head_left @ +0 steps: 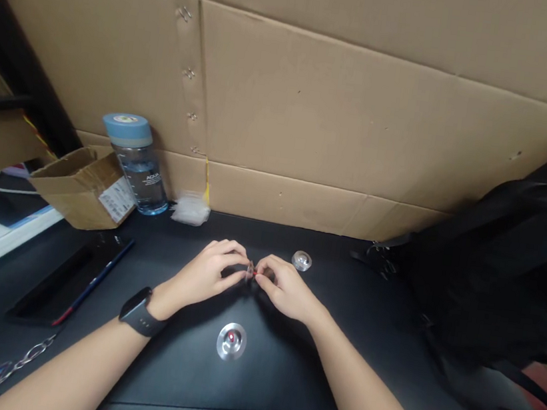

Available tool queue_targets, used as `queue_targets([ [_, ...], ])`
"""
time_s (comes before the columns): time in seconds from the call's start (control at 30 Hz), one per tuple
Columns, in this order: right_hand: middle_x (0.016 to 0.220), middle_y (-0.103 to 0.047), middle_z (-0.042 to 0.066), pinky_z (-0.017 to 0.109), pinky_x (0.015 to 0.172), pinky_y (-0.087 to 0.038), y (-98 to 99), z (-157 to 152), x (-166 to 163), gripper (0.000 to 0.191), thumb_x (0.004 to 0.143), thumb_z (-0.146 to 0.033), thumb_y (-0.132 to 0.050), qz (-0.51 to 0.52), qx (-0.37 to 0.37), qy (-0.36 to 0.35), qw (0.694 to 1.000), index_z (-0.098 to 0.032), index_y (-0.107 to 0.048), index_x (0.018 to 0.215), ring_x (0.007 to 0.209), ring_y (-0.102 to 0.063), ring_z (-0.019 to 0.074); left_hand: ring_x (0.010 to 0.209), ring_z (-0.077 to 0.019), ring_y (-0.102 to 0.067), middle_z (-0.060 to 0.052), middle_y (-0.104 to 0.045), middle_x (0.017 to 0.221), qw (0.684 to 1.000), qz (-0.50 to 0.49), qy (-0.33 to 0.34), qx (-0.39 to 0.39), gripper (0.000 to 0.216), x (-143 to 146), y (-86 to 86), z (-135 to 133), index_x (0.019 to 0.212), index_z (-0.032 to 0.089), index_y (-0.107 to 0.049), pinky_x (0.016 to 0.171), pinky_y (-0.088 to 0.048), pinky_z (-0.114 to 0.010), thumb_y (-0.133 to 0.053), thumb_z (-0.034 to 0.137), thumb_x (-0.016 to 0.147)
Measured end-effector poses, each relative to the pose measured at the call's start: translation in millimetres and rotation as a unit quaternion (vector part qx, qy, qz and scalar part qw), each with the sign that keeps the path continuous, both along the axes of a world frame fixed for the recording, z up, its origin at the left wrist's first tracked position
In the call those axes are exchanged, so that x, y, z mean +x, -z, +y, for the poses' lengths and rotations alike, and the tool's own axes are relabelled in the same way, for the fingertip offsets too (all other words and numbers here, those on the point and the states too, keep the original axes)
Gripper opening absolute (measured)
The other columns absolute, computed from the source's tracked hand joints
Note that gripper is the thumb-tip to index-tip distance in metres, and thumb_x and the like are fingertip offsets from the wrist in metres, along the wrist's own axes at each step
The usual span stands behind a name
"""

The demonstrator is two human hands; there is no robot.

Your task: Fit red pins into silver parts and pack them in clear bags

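My left hand (212, 269), with a dark watch on its wrist, pinches a small round metal disc (249, 272) by its edge, the disc seen nearly side-on above the tabletop. Facing it, the fingertips of my right hand (287, 289) are closed on a small red piece (255, 273) at the disc's right side; its exact shape is mostly hidden. Nearer to me on the table lies a shiny flanged metal disc (231, 342) with a red spot at its centre. Behind my right hand sits a clear or silvery domed round piece (302, 260).
On the black table (270, 379), a blue-lidded water bottle (139, 170), an open cardboard box (78, 189) and clear plastic bags (191, 209) stand at the back left. A black tray-like object (65, 278) lies left. A black bag (501, 275) fills the right, before a cardboard wall (317, 103).
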State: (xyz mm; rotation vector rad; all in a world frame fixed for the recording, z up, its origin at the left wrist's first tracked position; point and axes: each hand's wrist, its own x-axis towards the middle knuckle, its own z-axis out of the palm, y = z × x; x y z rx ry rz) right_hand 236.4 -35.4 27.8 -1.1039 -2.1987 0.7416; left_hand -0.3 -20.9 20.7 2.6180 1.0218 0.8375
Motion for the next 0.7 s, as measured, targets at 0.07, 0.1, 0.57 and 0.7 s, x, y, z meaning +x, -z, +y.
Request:
queue_targets([
  [0.07, 0.097, -0.067, 0.003, 0.03, 0.08, -0.048, 4.1, -1, -6, 0.005, 0.096, -0.024, -0.059, 0.062, -0.033, -0.006, 0.998, -0.021, -0.062, 0.094, 0.086, -0.062, 0.0168, 0.099, -0.0196, -0.061, -0.004, -0.067, 0.11, 0.999, -0.035, -0.006, 0.01, 0.013, 0, -3.3, -1, 0.103, 0.026, -0.074, 0.088, -0.044, -0.035, -0.063, 0.03, 0.096],
  [0.1, 0.098, -0.067, 0.003, 0.03, 0.081, -0.048, 5.9, -2, -8, 0.007, 0.097, -0.026, -0.059, 0.092, -0.054, -0.009, 0.994, -0.021, -0.062, 0.094, 0.086, -0.062, 0.0167, 0.098, -0.0193, -0.062, -0.004, -0.067, 0.108, 0.999, -0.045, -0.003, 0.015, 0.012, 0, -4.9, -1, 0.101, 0.026, -0.074, 0.087, -0.045, -0.035, -0.064, 0.03, 0.095],
  [0.57, 0.104, -0.07, 0.004, 0.03, 0.076, -0.055, 10.0, -9, -20, 0.032, 0.085, -0.037, -0.076, 0.238, -0.157, -0.021, 0.958, -0.023, -0.056, 0.105, 0.081, -0.068, 0.0148, 0.095, -0.0191, -0.06, -0.004, -0.066, 0.103, 0.998, -0.056, 0.017, 0.031, 0.007, 6, -5.2, -6, 0.086, 0.022, -0.072, 0.087, -0.043, -0.037, -0.065, 0.023, 0.09],
  [0.7, 0.108, -0.071, 0.005, 0.027, 0.069, -0.054, 6.8, -4, -13, 0.031, 0.086, -0.031, -0.072, 0.173, -0.094, 0.009, 0.98, -0.024, -0.056, 0.111, 0.083, -0.068, 0.0153, 0.098, -0.0209, -0.06, -0.004, -0.066, 0.105, 0.998, -0.04, -0.027, 0.032, 0.007, 0, -5.4, 0, 0.083, 0.023, -0.071, 0.086, -0.043, -0.037, -0.065, 0.024, 0.087],
])
